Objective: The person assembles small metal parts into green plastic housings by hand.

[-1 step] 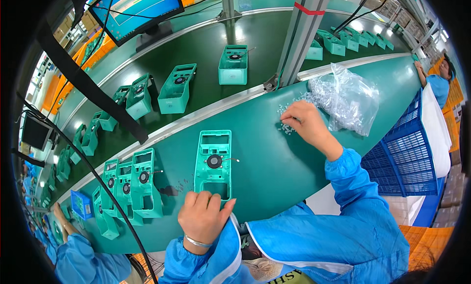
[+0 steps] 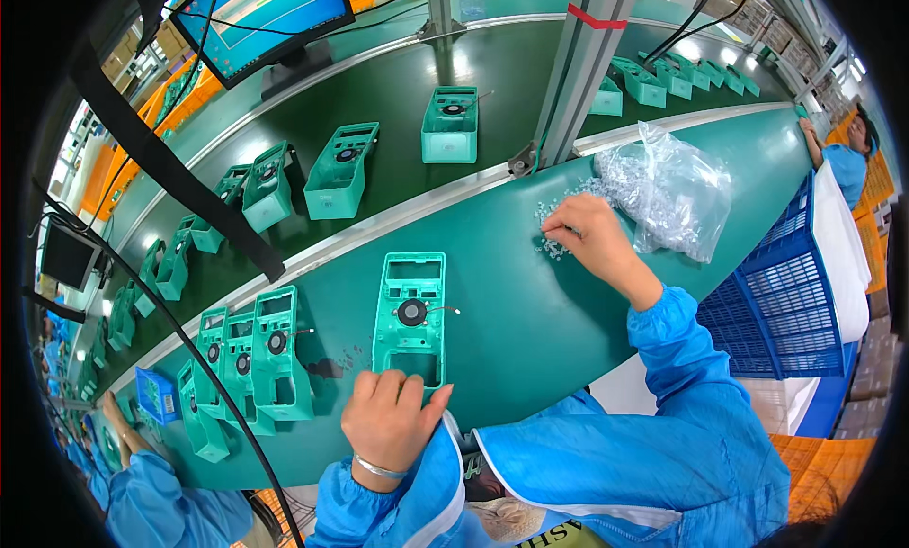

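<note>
A green plastic housing (image 2: 385, 323) lies open side up on the green bench in front of me, with a round black fan (image 2: 412, 312) and a short cable in it. Its near end is gripped by my left hand (image 2: 393, 417), the fingers curled over the edge. Farther right, my right hand (image 2: 594, 237) is down at a scatter of small clear pieces (image 2: 552, 249), thumb and fingertips pinched together. Whatever sits between those fingertips is too small to make out. Just beyond that hand rests a clear plastic bag (image 2: 674, 193) full of similar pieces.
Several green housings with fans (image 2: 276, 359) stand to the left, near a small blue box (image 2: 157, 396). Behind a metal rail, more housings (image 2: 341, 174) line a dark green belt. A metal post (image 2: 587, 70) rises ahead. Blue crates (image 2: 781, 292) stand right; co-workers sit at both sides.
My left hand and the housing have shifted very slightly to the left. My right hand stays at the small clear pieces.
</note>
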Demonstrator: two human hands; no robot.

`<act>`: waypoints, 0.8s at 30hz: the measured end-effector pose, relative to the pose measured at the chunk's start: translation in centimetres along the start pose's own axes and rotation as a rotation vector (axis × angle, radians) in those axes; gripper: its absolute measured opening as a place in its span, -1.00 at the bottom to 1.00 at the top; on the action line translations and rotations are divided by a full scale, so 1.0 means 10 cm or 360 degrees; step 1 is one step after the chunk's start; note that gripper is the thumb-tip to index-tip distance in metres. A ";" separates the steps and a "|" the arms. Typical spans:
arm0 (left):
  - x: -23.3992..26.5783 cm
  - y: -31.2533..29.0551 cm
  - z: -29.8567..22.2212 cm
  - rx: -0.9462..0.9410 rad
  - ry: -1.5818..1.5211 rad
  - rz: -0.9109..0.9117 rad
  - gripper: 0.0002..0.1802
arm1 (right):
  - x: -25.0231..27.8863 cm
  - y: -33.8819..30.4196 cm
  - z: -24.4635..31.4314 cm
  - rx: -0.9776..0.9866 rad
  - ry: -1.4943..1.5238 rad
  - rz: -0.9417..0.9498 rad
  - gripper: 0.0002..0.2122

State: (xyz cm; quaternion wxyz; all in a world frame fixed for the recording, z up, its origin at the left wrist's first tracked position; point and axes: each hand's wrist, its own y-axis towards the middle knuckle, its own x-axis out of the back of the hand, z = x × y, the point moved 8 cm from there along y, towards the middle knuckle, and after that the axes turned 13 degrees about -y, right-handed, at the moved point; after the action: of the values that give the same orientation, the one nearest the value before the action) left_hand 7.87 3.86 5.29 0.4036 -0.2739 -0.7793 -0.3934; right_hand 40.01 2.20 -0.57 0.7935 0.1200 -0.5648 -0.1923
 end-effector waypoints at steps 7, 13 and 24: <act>0.03 -0.05 0.06 0.0054 -0.0047 0.0045 -0.66 | 0.02 -0.03 0.18 0.0167 -0.0238 0.0008 -0.92; 0.01 -0.08 0.06 0.0055 -0.0077 -0.0017 -0.68 | 0.04 -0.03 0.32 0.0307 -0.0384 -0.0039 -0.90; -0.04 -0.14 0.02 -0.0004 -0.0009 -0.0075 -0.70 | 0.09 -0.03 0.50 0.0440 -0.0588 -0.0097 -0.91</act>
State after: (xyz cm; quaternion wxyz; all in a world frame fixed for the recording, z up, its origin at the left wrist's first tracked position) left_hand 6.95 3.20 4.30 0.3917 -0.2571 -0.7862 -0.4030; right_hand 35.46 1.70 1.78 0.6464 0.2074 -0.7175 -0.1557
